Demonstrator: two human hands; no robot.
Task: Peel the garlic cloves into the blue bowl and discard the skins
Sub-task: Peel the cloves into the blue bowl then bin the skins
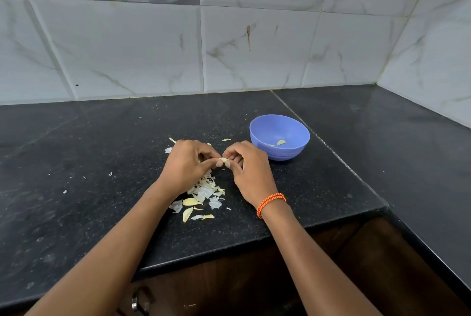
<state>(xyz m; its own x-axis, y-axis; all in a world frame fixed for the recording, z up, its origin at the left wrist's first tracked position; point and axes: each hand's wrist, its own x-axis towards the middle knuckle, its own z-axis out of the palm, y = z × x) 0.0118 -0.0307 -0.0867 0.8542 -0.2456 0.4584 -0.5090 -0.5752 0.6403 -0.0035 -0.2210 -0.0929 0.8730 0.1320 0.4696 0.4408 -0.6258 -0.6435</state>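
Note:
A small pale garlic clove (224,160) is pinched between the fingertips of both hands above the black counter. My left hand (187,164) holds it from the left and my right hand (246,166) from the right, fingers curled. The blue bowl (297,148) stands just right of my right hand, tilted toward me, with one peeled clove (281,142) and a scrap of skin inside. A heap of white skins (205,188) lies under my hands. Two unpeeled cloves (191,201) (187,213) lie at the heap's near edge.
The black granite counter (102,162) meets tiled walls at the back and right; its front edge steps back on the right, with a dark wooden cabinet (254,277) below. Stray skin bits (226,139) lie beyond my hands, tiny flecks (65,191) to the left.

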